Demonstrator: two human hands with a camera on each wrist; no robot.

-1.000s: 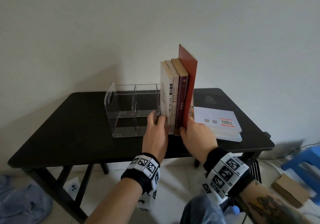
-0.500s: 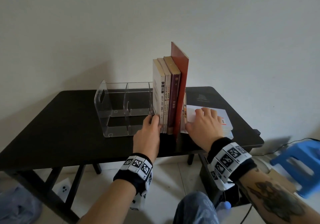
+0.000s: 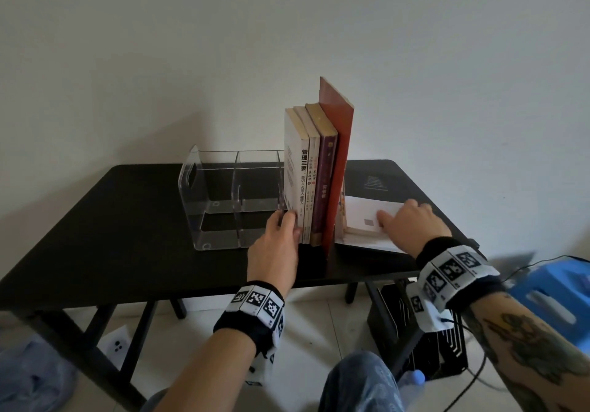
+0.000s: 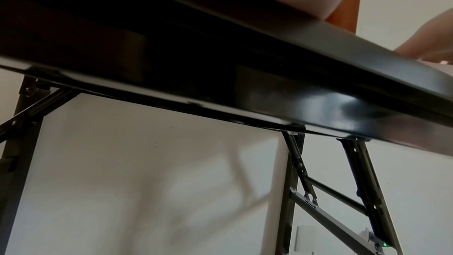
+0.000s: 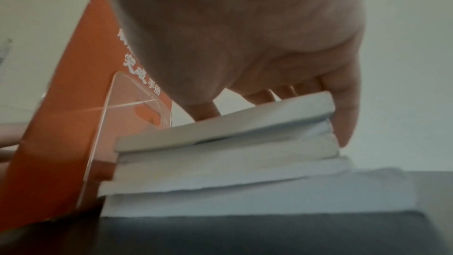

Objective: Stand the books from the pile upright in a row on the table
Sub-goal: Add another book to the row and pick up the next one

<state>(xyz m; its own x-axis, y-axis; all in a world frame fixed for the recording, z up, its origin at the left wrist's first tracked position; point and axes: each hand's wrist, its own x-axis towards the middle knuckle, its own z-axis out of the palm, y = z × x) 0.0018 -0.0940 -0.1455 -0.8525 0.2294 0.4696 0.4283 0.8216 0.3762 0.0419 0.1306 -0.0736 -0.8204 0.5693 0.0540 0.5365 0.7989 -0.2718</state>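
Four books stand upright in a row (image 3: pixel 314 175) at the right end of the clear rack (image 3: pixel 223 201) on the black worktop (image 3: pixel 111 220), steadied only by the left hand (image 3: pixel 277 245), its fingers pressed against the white end book. The right hand (image 3: pixel 412 223) curls its fingers over the far edge of the top book of the flat pile (image 5: pixel 220 162), just beside the tall red book (image 3: pixel 336 156). Risk: lifting that book may knock the red one and topple the row; the lower books may slide.
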